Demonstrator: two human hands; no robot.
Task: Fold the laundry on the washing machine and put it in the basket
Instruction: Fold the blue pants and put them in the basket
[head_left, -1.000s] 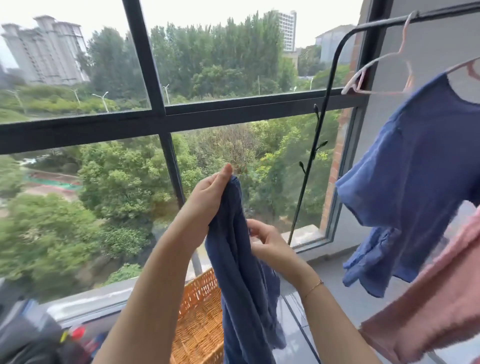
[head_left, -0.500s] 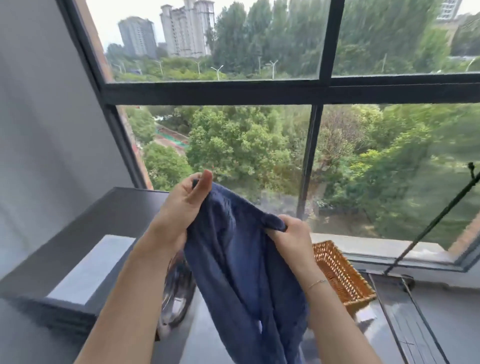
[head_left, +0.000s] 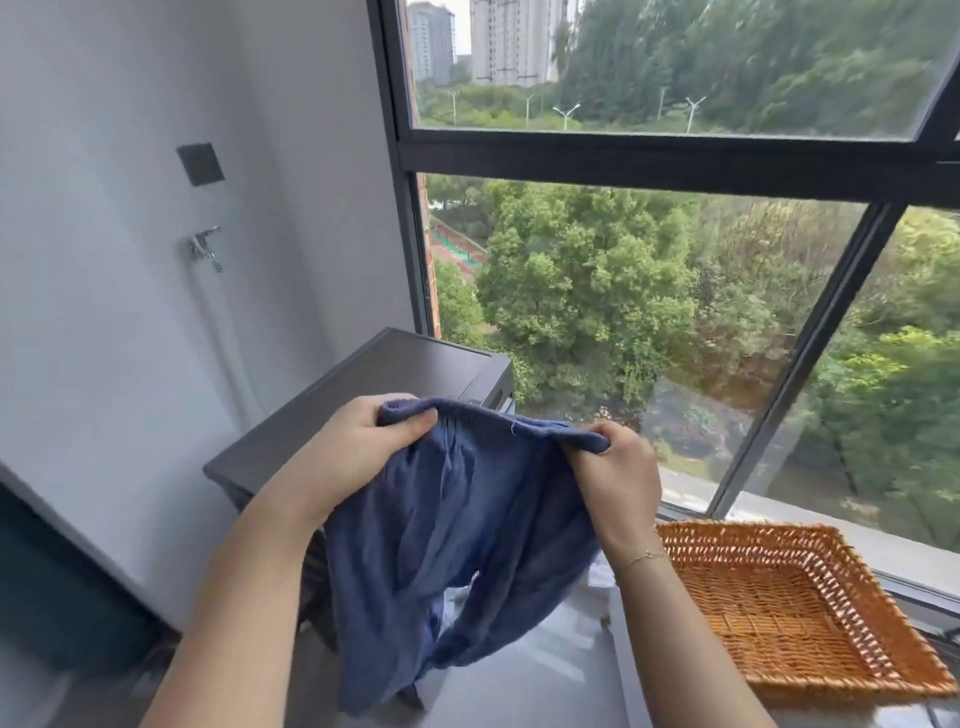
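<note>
A pair of blue shorts hangs in the air in front of me, stretched by its elastic waistband. My left hand pinches the waistband's left end, and my right hand grips the right end. The two legs dangle below. Behind the shorts stands the dark grey washing machine, its flat top bare where I can see it. A shallow orange wicker basket lies on the floor at the lower right, beside my right forearm, with nothing in it.
A white wall with a tap and a dark wall plate is on the left. A large black-framed window fills the right side. Something white shows between the shorts and the basket.
My view has swung left, away from the clothes rail toward the washing machine. My hands have moved apart along the waistband, so the bunched shorts now hang spread out.
</note>
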